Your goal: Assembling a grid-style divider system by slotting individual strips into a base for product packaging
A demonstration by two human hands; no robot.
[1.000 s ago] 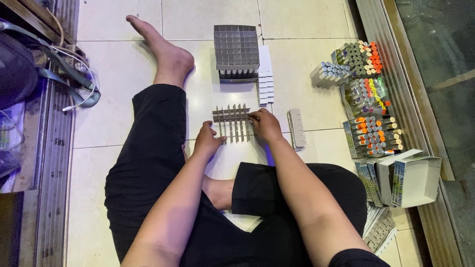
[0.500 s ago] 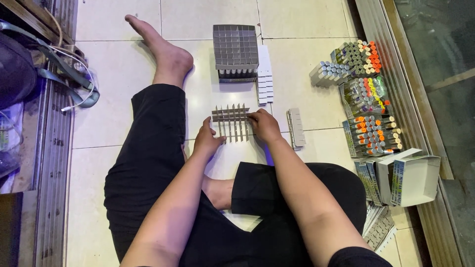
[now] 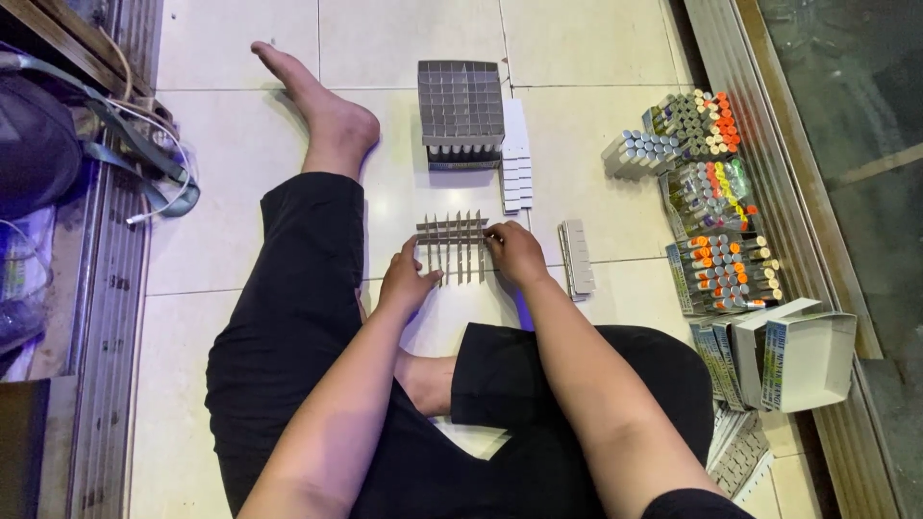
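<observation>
Grey card strips, slotted together into a small half-built lattice [image 3: 452,245], stand on the pale tiled floor [image 3: 231,192] just in front of the seated person's crossed legs. The left hand [image 3: 409,282] sits at the lattice's near left corner with its fingers curled against the strips, touching them; whether it actually pinches one cannot be told from this angle. The right hand [image 3: 514,255] is at the right end of the lattice, fingers bent over the outermost strip and pressing on it, a light grip rather than a clenched fist.

Farther out on the floor, beyond the lattice, stands a finished grey grid divider [image 3: 461,111], a full block of square cells. A row of white notched strips [image 3: 516,159] lies along its right side, touching or nearly so. A short stack of grey strips [image 3: 577,258] lies just right of the right hand, apart from it.

Toward the floor's right edge, beside the metal door track [image 3: 769,192], lie several bundles of small vials [image 3: 716,207] with orange, green and silver caps, packed on their sides. Nearer the person, at the same edge, an open white carton [image 3: 808,356] rests beside flat folded cartons [image 3: 716,360].

The person's bare foot [image 3: 322,111] stretches out left of the grid divider. At the far left edge a dark bag [image 3: 38,144] with grey straps lies on a ribbed metal sill.
</observation>
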